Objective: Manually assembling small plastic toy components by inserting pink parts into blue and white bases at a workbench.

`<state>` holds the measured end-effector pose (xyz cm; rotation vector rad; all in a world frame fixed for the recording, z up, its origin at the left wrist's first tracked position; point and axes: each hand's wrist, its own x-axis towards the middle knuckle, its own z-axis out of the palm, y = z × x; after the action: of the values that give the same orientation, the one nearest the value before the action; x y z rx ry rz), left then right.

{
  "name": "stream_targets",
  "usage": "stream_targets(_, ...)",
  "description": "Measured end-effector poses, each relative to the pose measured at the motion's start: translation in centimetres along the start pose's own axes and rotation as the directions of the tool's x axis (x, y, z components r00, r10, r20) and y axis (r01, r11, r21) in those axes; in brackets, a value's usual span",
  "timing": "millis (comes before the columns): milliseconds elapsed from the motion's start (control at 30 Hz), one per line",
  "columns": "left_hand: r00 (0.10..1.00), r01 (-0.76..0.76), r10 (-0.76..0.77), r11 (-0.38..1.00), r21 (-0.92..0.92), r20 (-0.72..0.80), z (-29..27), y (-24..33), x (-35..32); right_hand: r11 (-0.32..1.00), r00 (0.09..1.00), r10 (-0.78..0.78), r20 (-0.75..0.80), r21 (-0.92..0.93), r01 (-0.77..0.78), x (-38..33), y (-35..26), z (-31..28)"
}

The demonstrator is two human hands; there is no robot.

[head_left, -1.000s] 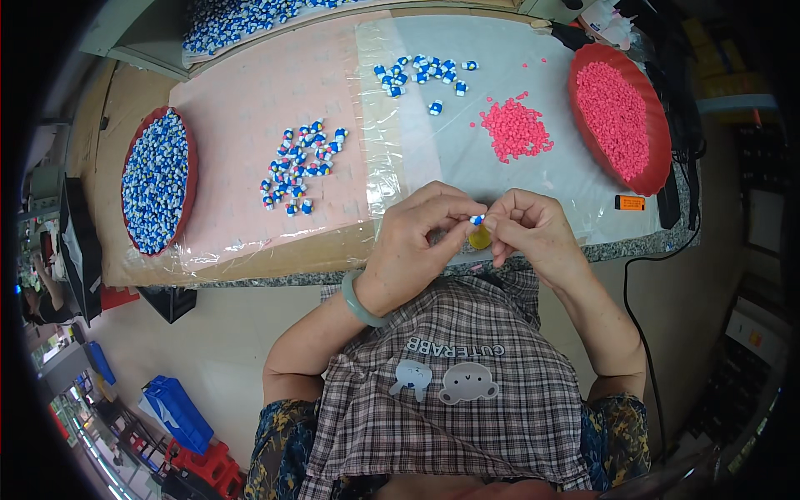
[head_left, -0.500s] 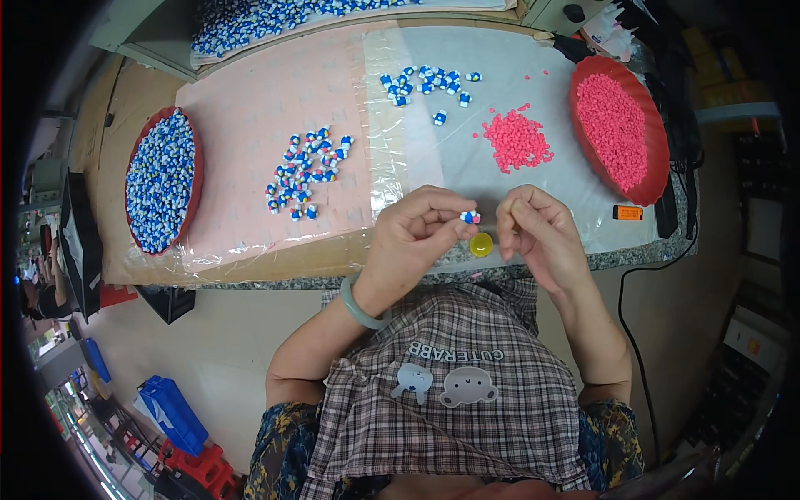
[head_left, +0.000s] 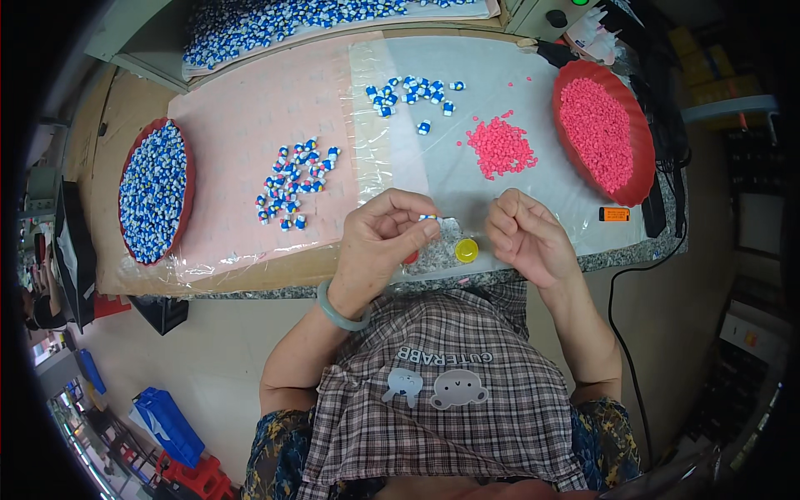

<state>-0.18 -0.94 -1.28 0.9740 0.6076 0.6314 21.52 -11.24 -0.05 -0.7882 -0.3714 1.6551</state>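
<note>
My left hand (head_left: 375, 246), a pale bangle on its wrist, pinches a small blue-and-white figurine (head_left: 428, 217) between thumb and fingers. To its right, my right hand (head_left: 533, 239) is closed with the fingers curled in; whatever it may hold is hidden. Between the hands, near the table edge, sits a round yellow lid or cup (head_left: 467, 250), and part of a red round thing (head_left: 411, 257) shows under my left fingers. Ahead of my right hand lies a loose pile of small pink pieces (head_left: 502, 148). Several blue-and-white figurines (head_left: 417, 90) lie beyond it; others with pink bits (head_left: 293, 185) lie further left.
A red scalloped tray (head_left: 640, 158) of pink pieces stands at the right, near an orange-and-black small box (head_left: 614, 214). At the left is another red tray (head_left: 191, 179) full of blue-and-white figurines. A shelf (head_left: 142, 62) with more figurines borders the back. A black cable (head_left: 617, 304) hangs at right.
My hands have moved apart, the left one drawing back leftward with the figurine. More of the table edge and a red round thing now show between them. The whole view has shifted slightly.
</note>
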Motion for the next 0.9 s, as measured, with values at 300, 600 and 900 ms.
stream_targets(300, 0.965, -0.217, 0.230, 0.970, 0.113, -0.123, -3.3, 1.1, 0.8, 0.989, 0.997, -0.059, -0.043, -0.141, 0.052, -0.4, -0.4, -1.6)
stream_targets(600, 0.884, -0.062, 0.429, 0.498, 0.865, -0.184, -8.0, 4.0, 1.0, 0.721, 0.884, -0.343, -0.317, -0.692, 0.032, 0.2, -1.4, -4.0)
stream_targets(900, 0.763, -0.209, 0.627, 0.008, 0.978, 0.158, -8.3, 4.5, 2.5, -0.101, 0.767, -0.640, 0.053, -0.995, -0.016, 3.5, 0.1, -2.3)
